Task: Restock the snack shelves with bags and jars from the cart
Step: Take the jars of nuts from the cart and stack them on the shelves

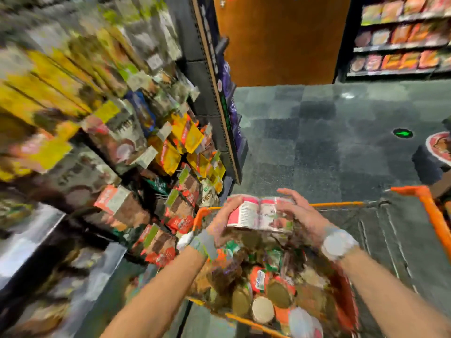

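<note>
Clamping what looks like 2 pink-labelled jars (258, 214) side by side, with fingers (233, 200) of the left hand (220, 222) curled round the left end and fingers (289, 193) of the right hand (302, 215) bent over the right end, partly spread. Holds the pair lifted above the cart (336, 204), over the front of its load and near the snack shelves (127, 147) on the left. Cannot tell through the blur how much of each jar lies under a palm.

Likely trouble, as a judgement: seems to carry the pair by squeeze from both ends alone, so could lose 1 jar on easing that pressure during the swing left, dropping it onto the loose jars and bags (262, 308) piled below. Could also clip the yellow bags (185, 135) crowding the shelf front and knock stock down. Probably needs 1 hand freed to open a gap, leaving 2 jars in 1 grip.

Farther out: no surface, only a grey tiled floor (317, 142) with a green mark (402, 133), a wooden door (280, 40) ahead, and more stocked far shelves (400, 37) at the right. Wears a pale watch (338, 243) on the right wrist.
</note>
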{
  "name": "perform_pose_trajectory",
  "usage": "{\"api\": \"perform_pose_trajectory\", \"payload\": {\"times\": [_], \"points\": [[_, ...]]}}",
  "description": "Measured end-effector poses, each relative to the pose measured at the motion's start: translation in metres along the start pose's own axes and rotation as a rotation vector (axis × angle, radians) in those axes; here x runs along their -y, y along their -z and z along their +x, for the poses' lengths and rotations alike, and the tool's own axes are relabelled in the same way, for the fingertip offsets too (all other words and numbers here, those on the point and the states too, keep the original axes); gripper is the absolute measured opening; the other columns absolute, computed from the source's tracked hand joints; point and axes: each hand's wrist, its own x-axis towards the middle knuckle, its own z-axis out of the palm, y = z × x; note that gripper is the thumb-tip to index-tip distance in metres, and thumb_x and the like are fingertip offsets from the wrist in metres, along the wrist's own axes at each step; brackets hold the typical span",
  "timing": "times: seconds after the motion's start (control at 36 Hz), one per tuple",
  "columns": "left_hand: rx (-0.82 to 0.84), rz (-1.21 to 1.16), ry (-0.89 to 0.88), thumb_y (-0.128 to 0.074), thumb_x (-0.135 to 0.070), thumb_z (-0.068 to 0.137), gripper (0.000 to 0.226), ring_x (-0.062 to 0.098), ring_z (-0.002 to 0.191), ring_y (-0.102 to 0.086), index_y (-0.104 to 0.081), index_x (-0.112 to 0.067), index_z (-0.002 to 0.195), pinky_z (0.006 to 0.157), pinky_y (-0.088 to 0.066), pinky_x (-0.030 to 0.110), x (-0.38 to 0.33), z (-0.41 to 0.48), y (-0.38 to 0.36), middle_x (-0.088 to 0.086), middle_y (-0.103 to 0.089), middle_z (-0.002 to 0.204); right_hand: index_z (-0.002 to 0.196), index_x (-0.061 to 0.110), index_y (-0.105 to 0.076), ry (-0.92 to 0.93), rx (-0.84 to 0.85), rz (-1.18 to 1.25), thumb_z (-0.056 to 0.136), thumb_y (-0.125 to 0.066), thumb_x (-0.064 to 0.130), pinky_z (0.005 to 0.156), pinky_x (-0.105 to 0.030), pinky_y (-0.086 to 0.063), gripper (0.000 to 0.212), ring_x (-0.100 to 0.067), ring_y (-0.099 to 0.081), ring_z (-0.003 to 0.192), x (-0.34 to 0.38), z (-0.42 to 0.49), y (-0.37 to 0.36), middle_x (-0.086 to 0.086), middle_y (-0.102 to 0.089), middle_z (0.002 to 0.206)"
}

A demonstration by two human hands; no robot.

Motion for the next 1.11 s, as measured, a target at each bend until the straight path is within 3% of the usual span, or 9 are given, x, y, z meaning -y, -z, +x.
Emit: {"api": "perform_pose_trajectory", "payload": {"times": [0.06, 0.22, 0.33, 0.42, 0.5, 0.58, 0.78, 0.94, 1.11], "points": [[-0.057, -0.063, -0.091, -0.067, -0.046, 0.09, 0.056, 0.03, 0.097, -0.07, -0.063, -0.004, 0.127, 0.087, -0.056, 0.043, -0.003, -0.031, 0.007, 0.027, -0.064, 0.123, 0.133, 0.019, -0.055, 0.024, 0.054, 0.042, 0.084, -0.076, 0.017, 0.104, -0.048, -0.048, 0.053, -0.028, -0.067, 0.104, 0.014, -0.011, -0.022, -0.012, -0.068, 0.119], [-0.186, -0.303, -0.316, -0.045, -0.018, 0.087, 0.039, 0.03, 0.093, -0.073, -0.08, -0.003, 0.098, 0.081, -0.061, 0.044, -0.02, -0.133, 0.028, 0.02, -0.074, 0.104, 0.121, 0.025, -0.063, 0.146, 0.245, 0.017, 0.072, -0.075, 0.029, 0.096, -0.04, -0.053, 0.051, -0.022, -0.069, 0.106, 0.063, -0.04, -0.091, -0.011, -0.069, 0.121], [-0.41, -0.242, -0.439, -0.08, -0.02, 0.073, 0.071, 0.042, 0.116, -0.061, -0.053, -0.002, 0.136, 0.1, -0.046, 0.065, -0.02, -0.195, 0.061, 0.028, -0.061, 0.131, 0.125, 0.028, -0.062, 0.234, 0.397, -0.058, 0.065, -0.078, 0.042, 0.098, -0.038, -0.052, 0.064, -0.016, -0.068, 0.108, 0.096, -0.057, -0.147, -0.002, -0.069, 0.121], [-0.585, -0.171, -0.512, -0.089, -0.032, 0.05, 0.086, 0.032, 0.095, -0.067, -0.051, -0.009, 0.123, 0.086, -0.056, 0.051, -0.028, -0.236, 0.077, 0.021, -0.066, 0.111, 0.124, 0.03, -0.063, 0.318, 0.448, -0.102, 0.06, -0.079, 0.051, 0.097, -0.039, -0.052, 0.07, -0.015, -0.067, 0.11, 0.118, -0.065, -0.195, 0.0, -0.068, 0.122], [-0.675, -0.168, -0.576, -0.089, -0.04, 0.05, 0.095, 0.031, 0.099, -0.068, -0.048, -0.012, 0.131, 0.087, -0.056, 0.049, -0.037, -0.288, 0.101, 0.023, -0.064, 0.125, 0.117, 0.023, -0.068, 0.4, 0.511, -0.148, 0.067, -0.075, 0.046, 0.094, -0.033, -0.05, 0.055, -0.01, -0.066, 0.108, 0.146, -0.09, -0.259, 0.003, -0.067, 0.121], [-0.623, -0.284, -0.602, -0.092, -0.043, 0.058, 0.082, 0.031, 0.099, -0.07, -0.065, -0.008, 0.127, 0.09, -0.055, 0.049, -0.039, -0.341, 0.124, 0.023, -0.067, 0.124, 0.112, 0.016, -0.073, 0.505, 0.556, -0.189, 0.086, -0.068, 0.03, 0.105, -0.037, -0.045, 0.03, -0.013, -0.062, 0.115, 0.16, -0.103, -0.31, 0.0, -0.066, 0.124], [-0.629, -0.3, -0.825, -0.071, -0.013, 0.081, 0.042, 0.037, 0.114, -0.064, -0.063, -0.011, 0.122, 0.097, -0.051, 0.052, -0.051, -0.446, 0.185, 0.022, -0.067, 0.122, 0.118, 0.011, -0.071, 0.592, 0.687, -0.147, 0.074, -0.07, 0.036, 0.111, -0.05, -0.042, 0.051, -0.022, -0.063, 0.12, 0.197, -0.136, -0.424, -0.003, -0.07, 0.122], [-0.848, -0.073, -0.838, -0.089, -0.042, 0.066, 0.078, 0.032, 0.095, -0.066, -0.05, -0.027, 0.133, 0.078, -0.053, 0.052, -0.068, -0.504, 0.233, 0.019, -0.066, 0.121, 0.115, 0.014, -0.069, 0.654, 0.833, -0.135, 0.064, -0.078, 0.031, 0.089, -0.041, -0.053, 0.055, -0.019, -0.069, 0.098, 0.223, -0.17, -0.498, -0.011, -0.073, 0.113], [-0.829, -0.167, -0.929, -0.082, -0.038, 0.077, 0.057, 0.018, 0.073, -0.07, -0.052, -0.012, 0.118, 0.068, -0.06, 0.034, -0.09, -0.545, 0.246, 0.001, -0.072, 0.076, 0.116, 0.014, -0.068, 0.71, 0.895, -0.108, 0.089, -0.064, 0.012, 0.087, -0.038, -0.054, 0.027, -0.021, -0.071, 0.101, 0.248, -0.186, -0.54, -0.005, -0.075, 0.109]]}}
